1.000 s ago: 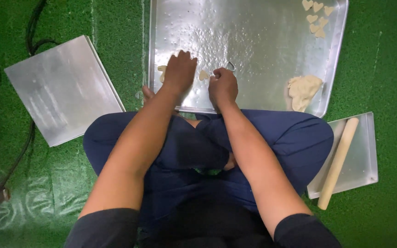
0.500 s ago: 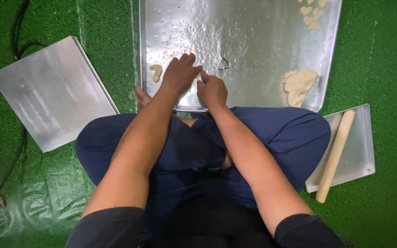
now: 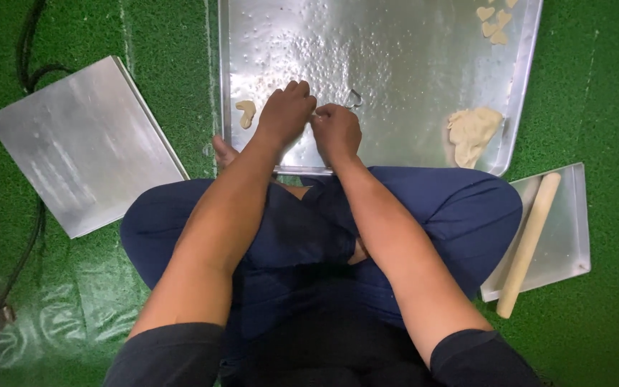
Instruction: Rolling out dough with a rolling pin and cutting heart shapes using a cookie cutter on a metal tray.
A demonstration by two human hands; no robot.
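Note:
I sit cross-legged in front of a large shiny metal tray (image 3: pixel 517 107) on green turf. My left hand (image 3: pixel 284 115) and my right hand (image 3: pixel 336 131) meet over the tray's near edge, fingers curled and fingertips touching. A small pale bit of dough is pinched between them, mostly hidden. A small curled dough piece (image 3: pixel 245 112) lies on the tray just left of my left hand. A thin metal cutter (image 3: pixel 353 97) rests just beyond my right hand. A lump of dough (image 3: pixel 473 132) sits at the tray's near right, and cut dough shapes (image 3: pixel 492 23) lie at its far right corner.
A flat metal sheet (image 3: pixel 84 143) lies on the turf to my left. At my right knee, a wooden rolling pin (image 3: pixel 528 244) lies across a small metal tray (image 3: pixel 571 236). A dark cable (image 3: pixel 26 64) runs along the far left.
My hands have lifted from pressing flat on the tray and come together fingertip to fingertip. The view has shifted slightly, so the tray sits further left in frame.

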